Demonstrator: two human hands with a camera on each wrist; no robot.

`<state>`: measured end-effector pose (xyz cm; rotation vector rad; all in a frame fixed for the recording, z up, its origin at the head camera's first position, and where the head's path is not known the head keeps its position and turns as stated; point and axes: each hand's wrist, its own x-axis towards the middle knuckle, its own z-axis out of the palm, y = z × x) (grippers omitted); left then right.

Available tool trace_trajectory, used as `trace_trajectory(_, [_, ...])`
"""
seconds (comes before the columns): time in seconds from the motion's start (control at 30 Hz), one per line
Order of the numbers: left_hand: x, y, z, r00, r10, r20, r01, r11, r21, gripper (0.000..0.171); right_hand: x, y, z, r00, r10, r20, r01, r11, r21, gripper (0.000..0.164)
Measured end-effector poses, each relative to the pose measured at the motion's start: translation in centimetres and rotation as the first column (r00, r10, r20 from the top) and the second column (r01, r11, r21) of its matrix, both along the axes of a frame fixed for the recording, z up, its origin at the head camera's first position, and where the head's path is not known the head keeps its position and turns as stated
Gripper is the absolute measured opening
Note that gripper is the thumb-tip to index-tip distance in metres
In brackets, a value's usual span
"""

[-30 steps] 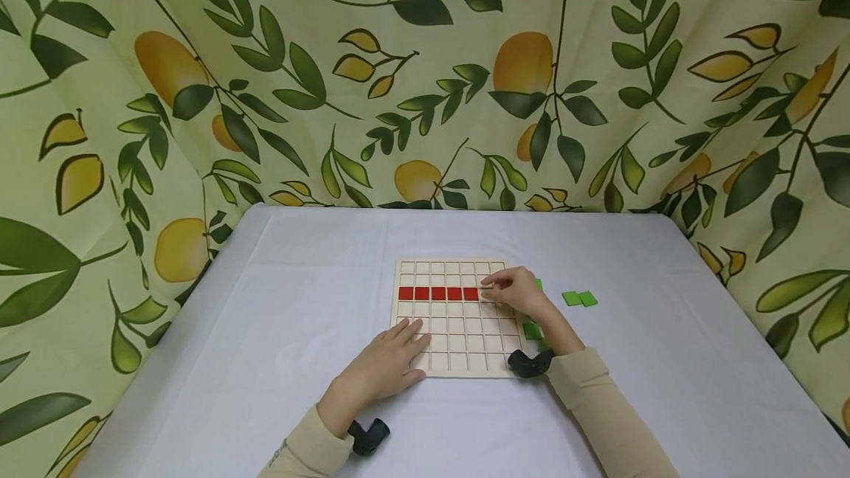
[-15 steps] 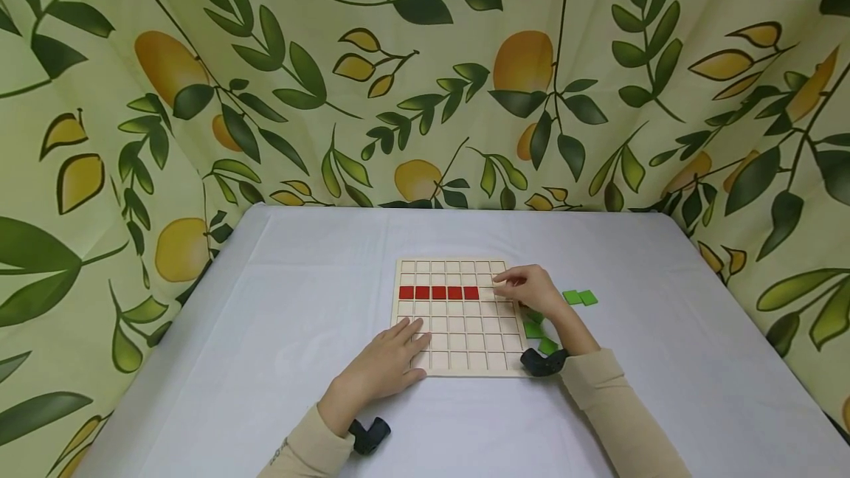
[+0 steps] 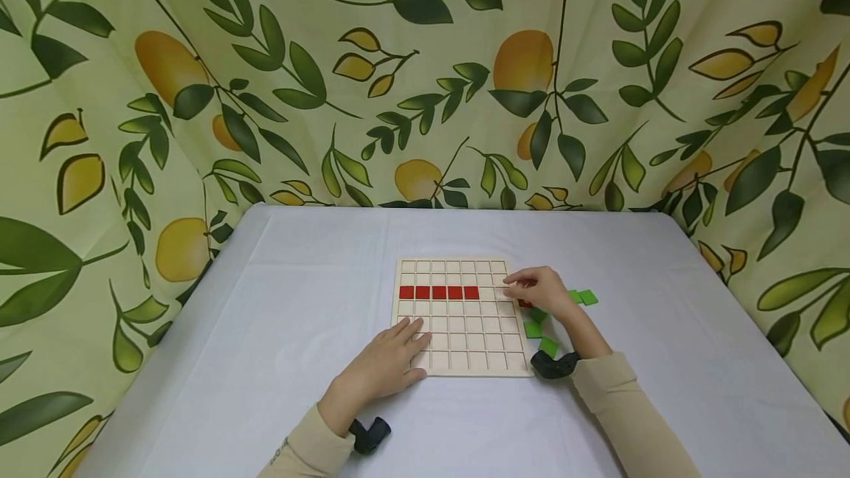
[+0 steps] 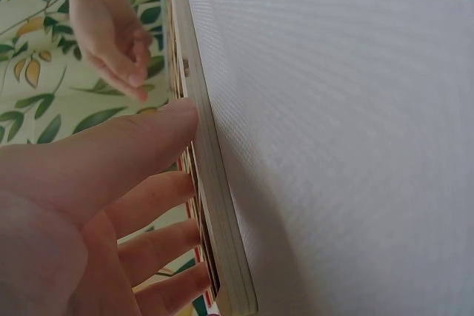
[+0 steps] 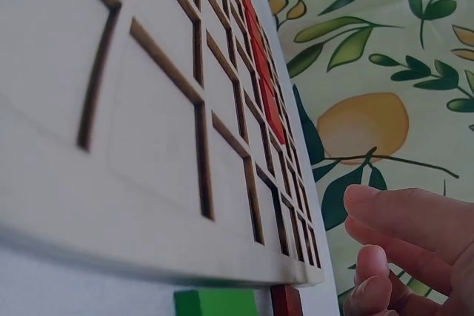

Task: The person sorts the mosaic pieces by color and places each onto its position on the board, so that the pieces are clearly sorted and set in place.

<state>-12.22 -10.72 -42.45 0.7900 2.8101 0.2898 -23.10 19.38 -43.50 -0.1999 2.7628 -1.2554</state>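
Observation:
A pale wooden grid board lies flat, with a row of red square tiles set in its third row from the far edge. My left hand rests on the board's near left corner, fingers spread; its thumb lies along the edge in the left wrist view. Over the board's right edge hovers my right hand, thumb and fingertips slightly apart and holding nothing. Under it a loose red tile partly shows beside the board. Several green tiles lie along the same edge.
Two more green tiles lie farther right on the white tablecloth. A curtain with leaves and fruit hangs behind and at both sides. Dark devices are worn at both wrists.
My right hand has moved right, from beside the end of the red row to the board's right edge, uncovering green tiles and a loose red one. The left hand has stayed still.

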Motion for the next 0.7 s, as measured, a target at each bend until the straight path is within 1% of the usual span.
trace_trajectory(0.27, [-0.1,0.0,0.0,1.000,0.000,-0.006,0.000,1.000,-0.010,0.056,0.2,0.5,0.0,0.999,-0.021,0.029,0.021,1.000,0.009,0.026])
trace_trajectory(0.47, [-0.2,0.1,-0.1,1.000,0.005,0.001,-0.005,1.000,-0.001,0.057,0.3,0.7,-0.1,0.999,-0.025,0.026,0.025,1.000,0.011,0.026])
trace_trajectory(0.7, [-0.2,0.0,-0.4,1.000,-0.003,-0.016,0.003,1.000,-0.010,0.057,0.5,1.2,-0.2,0.999,-0.035,0.028,0.034,0.999,0.037,0.026])
